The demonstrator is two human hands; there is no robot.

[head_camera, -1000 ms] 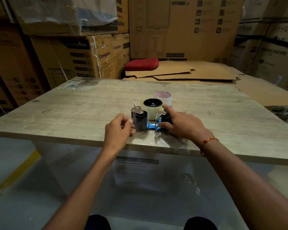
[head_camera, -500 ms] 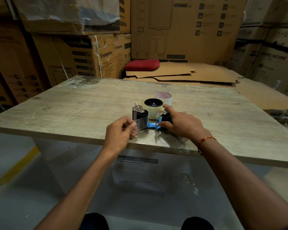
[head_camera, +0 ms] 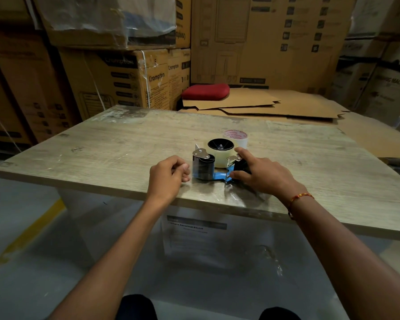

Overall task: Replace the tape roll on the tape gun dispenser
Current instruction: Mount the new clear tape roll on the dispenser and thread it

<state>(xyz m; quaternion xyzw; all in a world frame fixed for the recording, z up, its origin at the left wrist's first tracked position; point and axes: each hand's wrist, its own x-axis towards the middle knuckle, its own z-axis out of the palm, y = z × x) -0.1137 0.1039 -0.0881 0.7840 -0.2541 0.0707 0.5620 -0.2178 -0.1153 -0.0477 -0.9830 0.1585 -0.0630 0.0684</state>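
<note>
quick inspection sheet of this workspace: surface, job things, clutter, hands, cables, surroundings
surface: pale wood-grain tabletop, scuffed, with a shiny film patch at the near edge
job's things: blue and metal tape gun dispenser lying on its side with a clear tape roll on its black hub; second clear tape roll with red print behind it
clutter: nothing seen
hands: left hand curled beside the dispenser's metal front end, whether it pinches tape cannot be told; right hand grips the black handle
cables: nothing seen
surroundings: stacked brown cardboard boxes, flattened cardboard sheets, red cushion
</note>
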